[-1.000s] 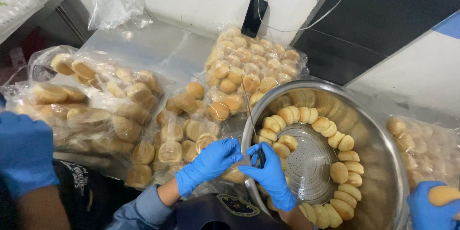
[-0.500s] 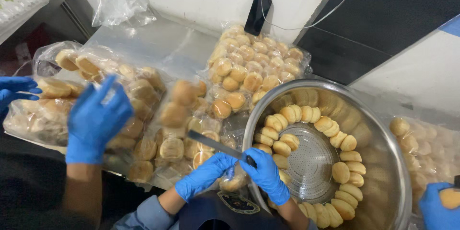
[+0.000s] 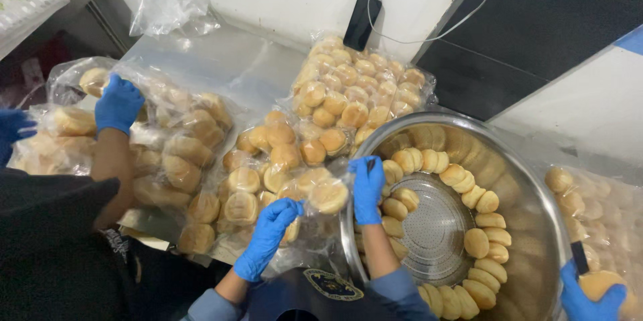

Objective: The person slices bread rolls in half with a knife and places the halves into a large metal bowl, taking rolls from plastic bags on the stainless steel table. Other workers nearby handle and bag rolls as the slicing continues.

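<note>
Head view: we're pinching the bun bag point(image 3: 295, 187) with the left hand point(image 3: 268, 234), grip closed on plastic, beside the steel bowl point(image 3: 536, 180). Right hand point(image 3: 368, 187) is gripping the bag's top at the rim. Co-worker's glove point(image 3: 119, 102) is touching another bag point(image 3: 181, 140) on the desk point(image 3: 228, 66).

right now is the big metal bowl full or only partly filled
Partly filled: buns line the metal bowl in a ring along its wall, while the perforated bottom at the centre shows bare.
</note>
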